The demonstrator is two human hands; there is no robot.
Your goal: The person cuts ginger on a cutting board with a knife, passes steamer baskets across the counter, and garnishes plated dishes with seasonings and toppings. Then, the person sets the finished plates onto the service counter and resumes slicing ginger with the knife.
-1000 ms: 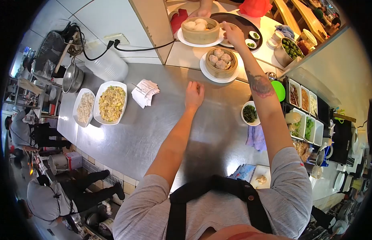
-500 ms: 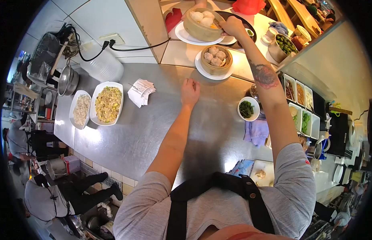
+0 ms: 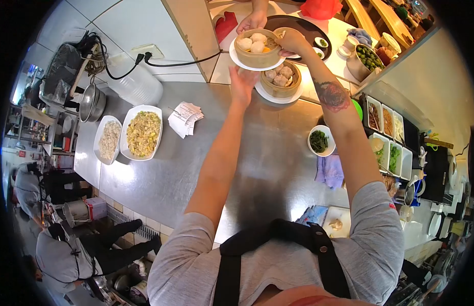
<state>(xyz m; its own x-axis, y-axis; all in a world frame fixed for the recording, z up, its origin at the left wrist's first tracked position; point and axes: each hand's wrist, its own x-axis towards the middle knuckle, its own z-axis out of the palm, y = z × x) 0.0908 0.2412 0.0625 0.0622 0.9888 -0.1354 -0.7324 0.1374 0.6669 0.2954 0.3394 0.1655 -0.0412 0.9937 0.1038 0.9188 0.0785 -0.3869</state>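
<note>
A bamboo steamer (image 3: 257,57) with several white buns (image 3: 258,46) sits on a white plate (image 3: 239,61) near the top of the view. My right hand (image 3: 294,43) is closed at the steamer's right side. Just below the plate, my left hand (image 3: 242,85) is open, palm turned up and fingers apart; whether it touches the plate I cannot tell. Another person's hand (image 3: 254,21) reaches to the steamer's far left side. Partly behind my right fingers shows a second bamboo rim (image 3: 284,32). Closer to me, a steamer of dumplings (image 3: 281,93) rests on its own white plate (image 3: 279,100).
Fried rice (image 3: 143,134), white rice (image 3: 109,140) and paper slips (image 3: 185,119) lie on the left of the steel counter (image 3: 267,163). On the right are a bowl of greens (image 3: 319,141), a purple cloth (image 3: 329,171) and ingredient trays (image 3: 387,124). A dark round tray (image 3: 306,28) stands behind.
My left hand has risen from the counter and opened beside the plate. The bun steamer has come lower, now sitting on the plate. The other person's hand has reached further in.
</note>
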